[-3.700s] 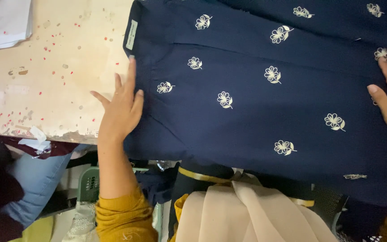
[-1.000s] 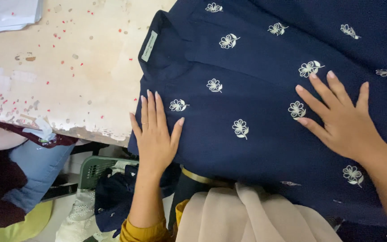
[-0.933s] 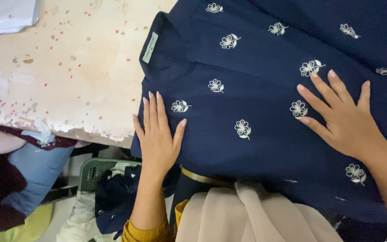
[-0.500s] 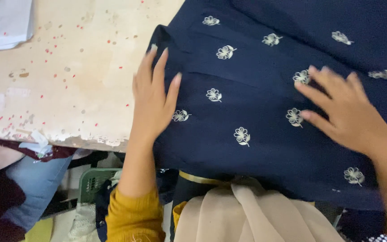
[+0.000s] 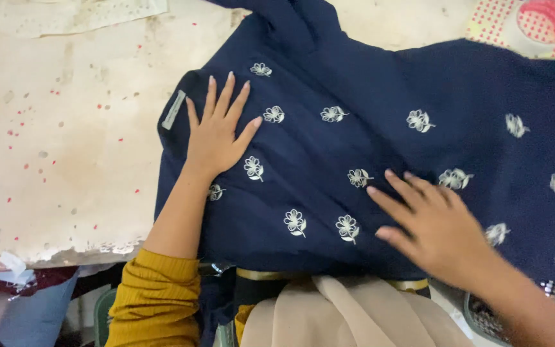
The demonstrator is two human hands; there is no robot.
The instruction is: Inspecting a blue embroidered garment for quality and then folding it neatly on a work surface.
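Note:
A navy blue garment with white embroidered flowers lies spread over a worn beige table. My left hand rests flat on it near the collar end, fingers spread, just right of a white sewn-in label. My right hand lies flat on the cloth lower down and to the right, fingers apart and pointing left. Neither hand grips anything. Mustard-yellow sleeves cover my forearms.
The tabletop is stained and dotted with small red specks. Pale paper sheets lie at the far edge, and a red-patterned thing sits at the top right. Beige cloth lies on my lap below the table edge.
My left hand slid up from the garment's near edge toward the collar. My right hand moved down and left over the cloth. The view shifted and the garment looks flatter.

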